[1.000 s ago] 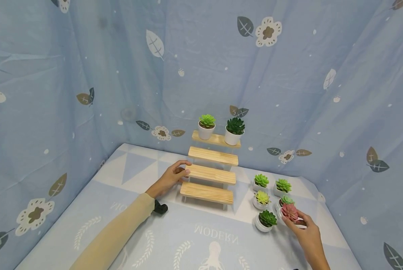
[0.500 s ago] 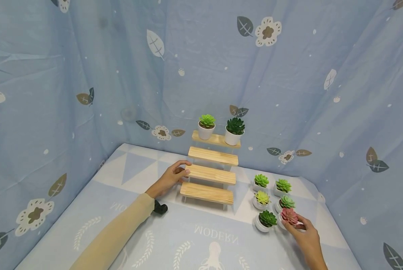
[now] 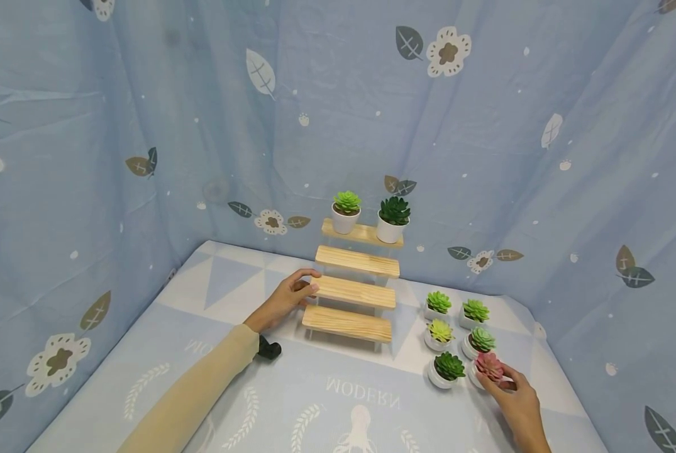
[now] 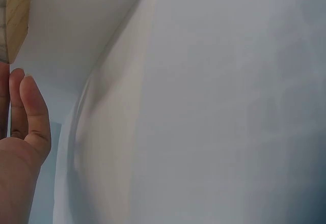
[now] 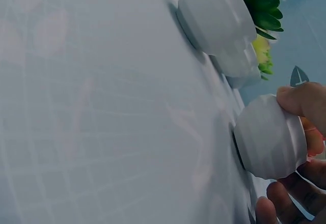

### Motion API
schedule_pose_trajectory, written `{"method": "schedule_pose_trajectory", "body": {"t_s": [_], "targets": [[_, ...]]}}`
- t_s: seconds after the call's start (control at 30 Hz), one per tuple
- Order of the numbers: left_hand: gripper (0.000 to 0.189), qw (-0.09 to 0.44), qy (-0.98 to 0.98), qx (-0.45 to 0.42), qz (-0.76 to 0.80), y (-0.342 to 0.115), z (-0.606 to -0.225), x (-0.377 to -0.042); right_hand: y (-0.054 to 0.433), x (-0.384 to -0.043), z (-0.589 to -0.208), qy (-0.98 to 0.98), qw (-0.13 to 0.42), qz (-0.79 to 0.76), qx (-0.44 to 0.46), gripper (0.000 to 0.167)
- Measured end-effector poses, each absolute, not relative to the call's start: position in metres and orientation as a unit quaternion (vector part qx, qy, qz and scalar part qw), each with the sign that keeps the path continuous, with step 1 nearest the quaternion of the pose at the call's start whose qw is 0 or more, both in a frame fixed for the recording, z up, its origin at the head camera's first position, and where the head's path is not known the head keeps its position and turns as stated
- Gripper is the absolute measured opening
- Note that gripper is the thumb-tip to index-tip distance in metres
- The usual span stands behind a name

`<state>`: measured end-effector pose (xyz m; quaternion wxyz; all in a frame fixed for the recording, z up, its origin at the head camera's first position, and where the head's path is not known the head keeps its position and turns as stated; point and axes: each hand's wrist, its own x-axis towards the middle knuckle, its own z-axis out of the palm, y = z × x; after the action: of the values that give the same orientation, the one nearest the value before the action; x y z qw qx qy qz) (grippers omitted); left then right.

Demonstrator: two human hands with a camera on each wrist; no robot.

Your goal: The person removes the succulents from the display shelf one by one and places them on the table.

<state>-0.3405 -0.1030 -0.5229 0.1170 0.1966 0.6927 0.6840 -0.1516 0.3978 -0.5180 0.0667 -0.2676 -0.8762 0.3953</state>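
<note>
A stepped wooden display stand [image 3: 349, 324] with several slats stands mid-table. My left hand [image 3: 287, 299] grips the left end of its second slat from the bottom, thumb on top; in the left wrist view, curled fingers [image 4: 36, 109] show below the wooden slat end [image 4: 18, 20]. At the right, my right hand [image 3: 517, 396] holds a pink potted succulent [image 3: 488, 366] by its white ribbed pot [image 5: 270, 137]. In the right wrist view, the thumb lies at the pot's rim, with fingers on the far side. The pot's base is close over the tablecloth.
A light green succulent [image 3: 346, 214] and a dark green one [image 3: 393, 220] stand on the top slat. Several potted succulents, including a dark green one [image 3: 448, 368] and a yellow-green one [image 3: 439, 333], cluster right of the stand. A patterned blue curtain [image 3: 338, 113] hangs behind.
My right hand and the pink succulent have shifted slightly toward the front, uncovering more of the mint-green succulent behind. The left hand has stayed on the stand.
</note>
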Motion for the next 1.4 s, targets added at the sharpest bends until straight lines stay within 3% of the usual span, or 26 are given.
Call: {"method": "schedule_pose_trajectory", "body": {"t_s": [0.47,0.87,1.17,1.4], "targets": [[0.046,0.114,0.693,0.193,0.685,-0.105,-0.522,-0.341,0.400,-0.151,-0.516,-0.878,0.047,0.398,-0.260,0.098],[0.049,0.118,0.691,0.194,0.686,-0.108,-0.523,-0.340,0.411,-0.149,-0.496,-0.887,-0.032,0.410,-0.211,0.106],[0.042,0.112,0.691,0.200,0.685,-0.106,-0.524,-0.343,0.407,-0.154,-0.471,-0.887,0.021,0.421,-0.188,0.089],[0.044,0.115,0.692,0.203,0.683,-0.105,-0.524,-0.342,0.398,-0.165,-0.460,-0.889,0.052,0.424,-0.166,0.086]]}}
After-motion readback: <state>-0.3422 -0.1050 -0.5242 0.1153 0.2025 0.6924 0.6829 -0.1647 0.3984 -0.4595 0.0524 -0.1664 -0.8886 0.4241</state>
